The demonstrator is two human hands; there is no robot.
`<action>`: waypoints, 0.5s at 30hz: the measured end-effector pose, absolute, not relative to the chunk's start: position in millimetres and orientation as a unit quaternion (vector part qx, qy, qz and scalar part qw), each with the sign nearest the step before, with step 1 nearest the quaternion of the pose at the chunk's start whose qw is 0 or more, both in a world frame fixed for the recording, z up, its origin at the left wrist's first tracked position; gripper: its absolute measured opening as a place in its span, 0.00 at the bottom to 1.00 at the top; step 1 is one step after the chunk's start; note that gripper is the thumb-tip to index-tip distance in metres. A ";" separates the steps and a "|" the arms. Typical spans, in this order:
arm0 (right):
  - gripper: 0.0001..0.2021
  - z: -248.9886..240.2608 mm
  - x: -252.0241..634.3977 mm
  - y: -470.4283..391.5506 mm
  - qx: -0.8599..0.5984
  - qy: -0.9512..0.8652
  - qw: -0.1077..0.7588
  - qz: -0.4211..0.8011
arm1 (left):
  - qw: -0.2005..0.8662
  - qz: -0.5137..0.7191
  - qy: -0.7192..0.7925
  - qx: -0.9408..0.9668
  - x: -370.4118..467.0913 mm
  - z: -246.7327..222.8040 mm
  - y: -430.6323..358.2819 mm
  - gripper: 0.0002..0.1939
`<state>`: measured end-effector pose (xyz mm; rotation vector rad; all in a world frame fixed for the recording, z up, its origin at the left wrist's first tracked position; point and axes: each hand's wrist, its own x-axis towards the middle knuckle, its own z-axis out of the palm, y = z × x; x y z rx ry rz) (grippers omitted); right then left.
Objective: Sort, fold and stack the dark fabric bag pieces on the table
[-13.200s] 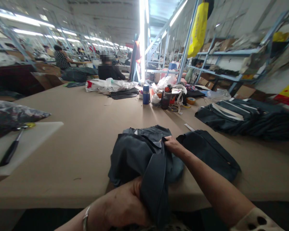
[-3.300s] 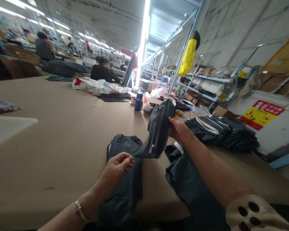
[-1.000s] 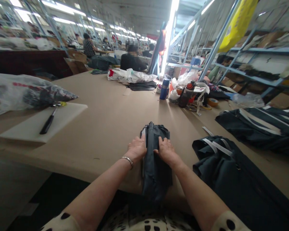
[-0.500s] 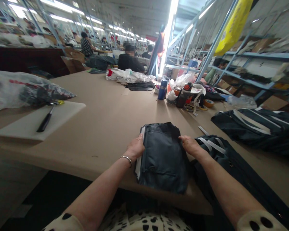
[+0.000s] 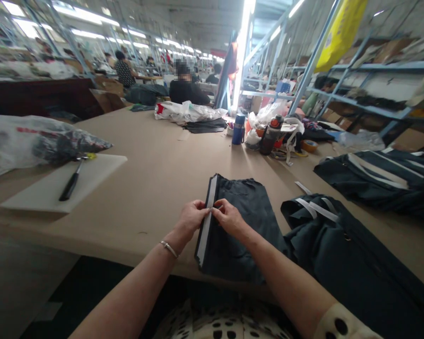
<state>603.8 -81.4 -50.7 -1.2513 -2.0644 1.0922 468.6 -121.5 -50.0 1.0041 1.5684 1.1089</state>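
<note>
A dark fabric piece [image 5: 247, 202] lies at the table's front edge, with a pale strip [image 5: 204, 235] running along its left side. My left hand [image 5: 191, 216] pinches that left edge about halfway up, thumb and fingers closed on it. Right beside it, my right hand [image 5: 228, 217] grips the same edge from the fabric side, its fingertips nearly meeting those of the left. Just what the fingertips press between them is too small to make out. To the right rests a dark fabric bundle [image 5: 325, 240] with white straps and a metal eyelet.
On the left, a black-handled hammer [image 5: 69, 186] lies on a white board [image 5: 38, 197] beside a clear plastic bag [image 5: 45, 141]. A blue bottle [image 5: 238, 129] and a dark bottle [image 5: 270, 136] stand at the back. More dark fabric pieces [image 5: 378, 179] are stacked at right.
My right hand has moved left from the fabric's right edge to the pale strip, meeting the left hand. The strip is turned up into fuller view.
</note>
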 end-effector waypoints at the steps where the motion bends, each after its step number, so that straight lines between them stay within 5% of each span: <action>1: 0.17 -51.5 604.4 -78.0 -0.464 -0.739 0.263 0.411 | 0.466 0.466 0.630 0.411 470.5 -49.5 -122.7 0.09; 6: 0.15 -39.6 617.2 -66.8 -0.466 -0.696 0.343 0.426 | 0.457 0.503 0.591 0.435 479.1 -49.8 -127.2 0.11; 15: 0.17 -35.5 625.9 -81.2 -0.452 -0.607 0.322 0.568 | 0.465 0.534 0.532 0.465 510.2 -42.6 -130.4 0.17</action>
